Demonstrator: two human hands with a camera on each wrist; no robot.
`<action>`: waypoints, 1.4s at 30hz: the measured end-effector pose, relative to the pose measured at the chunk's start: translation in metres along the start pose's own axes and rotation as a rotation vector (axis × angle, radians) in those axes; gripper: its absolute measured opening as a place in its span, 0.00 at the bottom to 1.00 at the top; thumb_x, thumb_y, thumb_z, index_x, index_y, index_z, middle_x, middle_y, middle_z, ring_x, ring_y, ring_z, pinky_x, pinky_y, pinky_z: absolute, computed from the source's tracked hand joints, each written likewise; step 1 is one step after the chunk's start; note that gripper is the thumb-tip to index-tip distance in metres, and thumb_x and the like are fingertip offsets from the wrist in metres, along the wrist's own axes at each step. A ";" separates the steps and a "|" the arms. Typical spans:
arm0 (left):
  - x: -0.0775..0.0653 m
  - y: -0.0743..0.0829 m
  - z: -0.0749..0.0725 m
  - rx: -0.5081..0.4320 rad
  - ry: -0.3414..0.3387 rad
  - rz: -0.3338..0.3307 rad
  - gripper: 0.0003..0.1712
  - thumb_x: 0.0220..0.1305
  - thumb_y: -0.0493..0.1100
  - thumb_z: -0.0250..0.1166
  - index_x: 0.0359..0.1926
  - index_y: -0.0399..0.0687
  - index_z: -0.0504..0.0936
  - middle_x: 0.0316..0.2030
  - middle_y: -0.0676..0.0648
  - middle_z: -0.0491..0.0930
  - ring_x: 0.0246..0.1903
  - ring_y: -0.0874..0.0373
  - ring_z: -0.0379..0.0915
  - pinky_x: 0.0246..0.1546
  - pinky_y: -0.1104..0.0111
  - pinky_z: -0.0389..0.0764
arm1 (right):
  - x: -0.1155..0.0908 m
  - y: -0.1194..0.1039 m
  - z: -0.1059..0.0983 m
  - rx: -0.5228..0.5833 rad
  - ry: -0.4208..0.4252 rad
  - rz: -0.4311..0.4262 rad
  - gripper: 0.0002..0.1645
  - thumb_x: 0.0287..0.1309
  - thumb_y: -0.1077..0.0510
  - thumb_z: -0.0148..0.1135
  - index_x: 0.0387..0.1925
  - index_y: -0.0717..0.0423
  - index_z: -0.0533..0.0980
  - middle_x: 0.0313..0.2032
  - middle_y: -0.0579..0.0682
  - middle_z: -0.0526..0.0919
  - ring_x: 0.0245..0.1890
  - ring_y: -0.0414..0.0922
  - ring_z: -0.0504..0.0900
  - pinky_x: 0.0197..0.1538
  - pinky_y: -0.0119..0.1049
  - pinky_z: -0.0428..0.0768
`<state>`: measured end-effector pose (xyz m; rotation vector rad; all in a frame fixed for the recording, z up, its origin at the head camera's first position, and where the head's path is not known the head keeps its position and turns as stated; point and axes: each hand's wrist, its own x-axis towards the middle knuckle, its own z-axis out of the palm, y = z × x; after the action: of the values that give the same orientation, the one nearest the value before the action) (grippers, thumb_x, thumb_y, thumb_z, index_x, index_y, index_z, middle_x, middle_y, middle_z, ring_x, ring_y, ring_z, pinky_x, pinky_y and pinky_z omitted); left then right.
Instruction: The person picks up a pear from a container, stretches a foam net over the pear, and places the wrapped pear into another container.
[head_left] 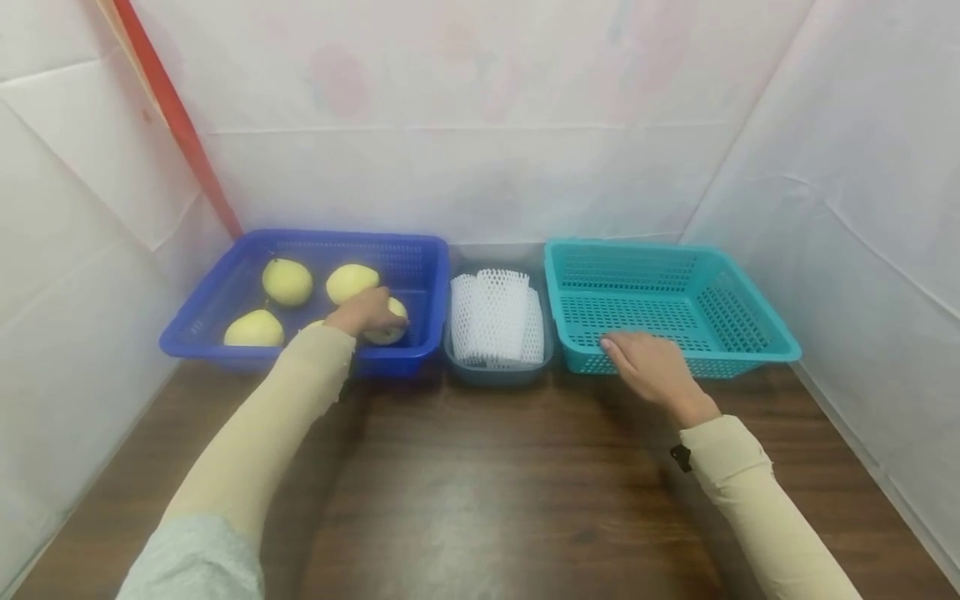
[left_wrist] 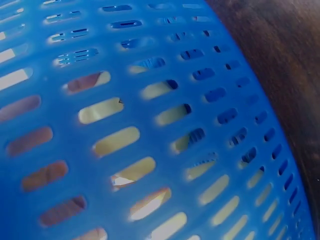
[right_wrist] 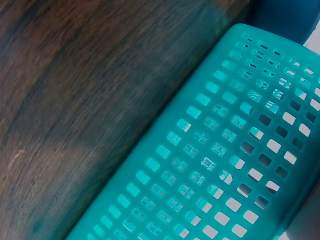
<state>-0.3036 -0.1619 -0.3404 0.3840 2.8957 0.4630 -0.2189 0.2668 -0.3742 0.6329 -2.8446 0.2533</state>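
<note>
In the head view my left hand (head_left: 363,311) reaches over the front wall of the blue basket (head_left: 303,353) and grips a pale yellow pear (head_left: 395,309). Other pears lie in the basket, one (head_left: 352,282) just behind the hand and one (head_left: 287,282) farther left. Through the slots in the left wrist view, bits of pear (left_wrist: 117,141) and fingers (left_wrist: 45,175) show. My right hand (head_left: 651,367) rests on the front rim of the teal basket (head_left: 720,365), thumb to the left, its other fingertips hidden. The basket's slotted wall (right_wrist: 200,145) fills much of the right wrist view.
Between the baskets stands a grey bin (head_left: 497,375) with several white foam net sleeves (head_left: 502,317). All three containers stand on a brown wooden table (head_left: 480,483). White sheeting (head_left: 480,183) forms walls at the back and sides, with a red strip (head_left: 180,121) at the left corner.
</note>
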 end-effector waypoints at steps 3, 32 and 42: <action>-0.002 -0.002 0.000 -0.004 0.005 0.017 0.28 0.54 0.47 0.63 0.44 0.25 0.71 0.37 0.33 0.76 0.38 0.40 0.73 0.45 0.50 0.75 | 0.000 -0.001 0.000 0.009 -0.003 0.007 0.27 0.72 0.44 0.38 0.53 0.56 0.77 0.49 0.56 0.81 0.51 0.57 0.78 0.49 0.57 0.75; -0.068 0.030 -0.014 -0.168 0.486 0.306 0.40 0.48 0.43 0.73 0.60 0.31 0.70 0.59 0.30 0.68 0.61 0.37 0.62 0.59 0.46 0.65 | -0.001 -0.002 -0.005 0.049 0.002 0.016 0.27 0.73 0.46 0.37 0.53 0.58 0.76 0.48 0.58 0.81 0.50 0.58 0.78 0.50 0.58 0.74; -0.090 0.058 0.008 -0.318 0.686 0.481 0.40 0.39 0.41 0.79 0.57 0.38 0.76 0.58 0.36 0.72 0.60 0.44 0.66 0.55 0.50 0.71 | -0.003 -0.028 -0.022 0.494 0.072 0.056 0.23 0.72 0.51 0.46 0.60 0.60 0.69 0.58 0.58 0.73 0.61 0.55 0.67 0.59 0.57 0.66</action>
<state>-0.2031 -0.1314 -0.3158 1.0506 3.2391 1.3438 -0.2003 0.2472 -0.3500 0.6115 -2.7380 0.9851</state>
